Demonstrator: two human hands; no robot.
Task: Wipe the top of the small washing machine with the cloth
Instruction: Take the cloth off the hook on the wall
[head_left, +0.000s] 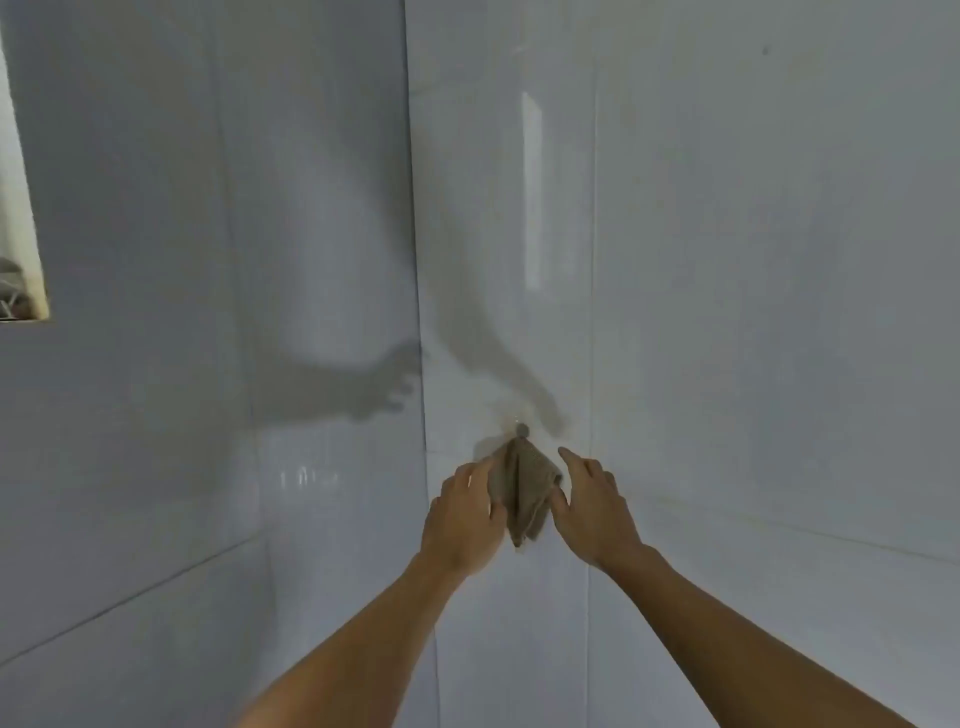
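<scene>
Both hands are up at the wall corner, lower center of the head view, w/ bare forearms coming in from the bottom edge. Left hand (464, 514) is on the left edge of the cloth (523, 488), fingers curled round it, thumb side pinching the fabric. Right hand (592, 512) sits just right of the cloth, fingers loosely spread, index pointing up, thumb touching the cloth's right edge. Can't tell if it's actually gripping or just resting against it.

Cloth is a brownish-grey rag, hanging in a kinda diamond shape from a small hook (521, 429) on the wall, top corner bunched at the hook, bottom tip dangling between the two wrists.

Wall (753, 260) is glossy white tile, the corner line running vertically thru mid frame. Shadows of arm + hand fall on the tiles left of and above the hook. Upper left of frame has the edge of a recessed niche (26, 218) w/ some stuff inside, too blurry to ID.

Washing machine isn't visible in this view.
</scene>
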